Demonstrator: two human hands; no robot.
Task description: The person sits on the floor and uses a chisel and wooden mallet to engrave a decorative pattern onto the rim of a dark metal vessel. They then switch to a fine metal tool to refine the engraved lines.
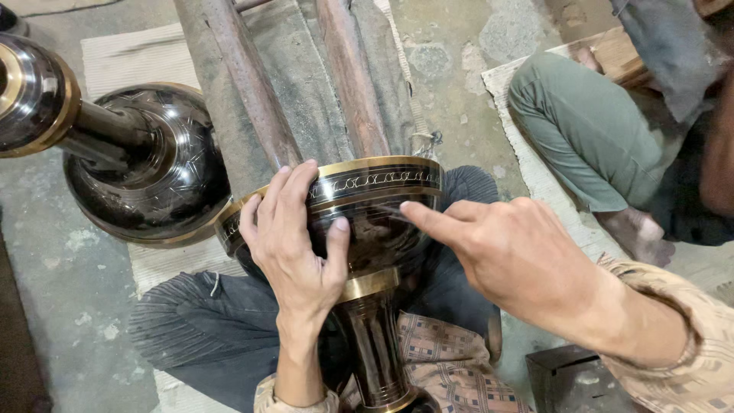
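A dark, glossy metal vase (375, 229) with brass-coloured bands lies on its side across my lap, its wide mouth pointing away from me. An engraved pattern runs along the rim band. My left hand (294, 237) wraps over the bowl and steadies it. My right hand (505, 252) holds a thin pointed engraving tool (386, 209), its tip pressed on the dark surface just below the rim band.
A second, larger dark vase (145, 164) with fine engraved lines lies at the left on a mat. Two wooden beams (252, 92) under grey cloth run away from me. Another person sits at the right, a green-trousered knee (581, 122) close by. A dark block (566, 375) sits at bottom right.
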